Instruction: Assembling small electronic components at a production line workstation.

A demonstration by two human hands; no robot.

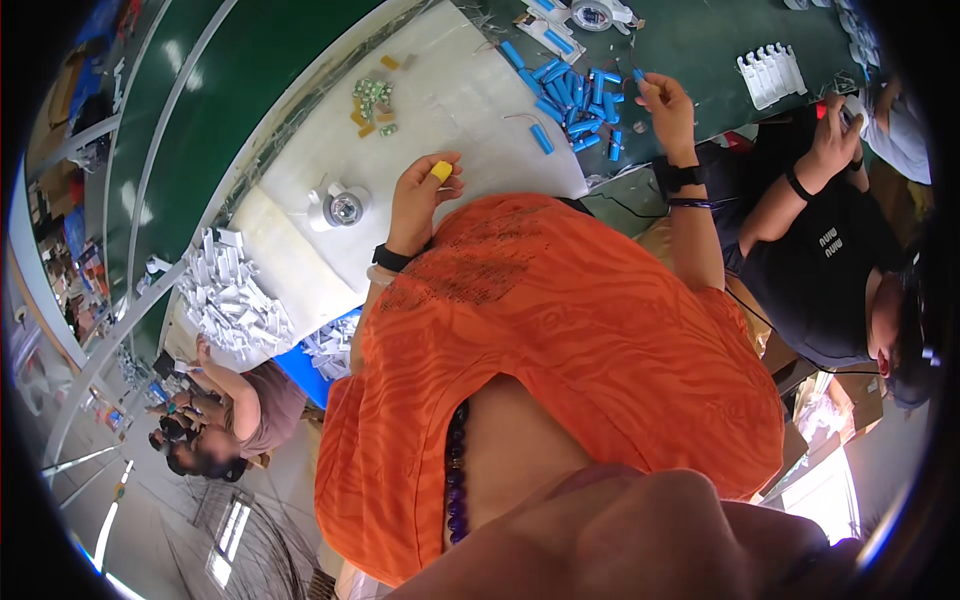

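My left hand [422, 198] is closed round a small yellow piece [441, 171] over the near edge of the white work surface. What kind of piece it is does not show. To the right, my right hand [668, 108] pinches a blue cylindrical battery cell [638, 74] with a thin wire. Just left of that hand lies a pile of blue wired battery cells [575, 98]. A white lamp part [345, 208] with a round clear lens rests left of my left hand. Farther off are small green circuit boards [373, 96] with several yellow pieces [361, 125] around them.
White plastic parts [230, 290] are heaped at the left, beside a blue bin [303, 372]. Another lamp part [592, 14] lies at the far side, and a white ribbed holder [771, 76] at the right. One co-worker [835, 230] sits close on my right, another [240, 405] at the left.
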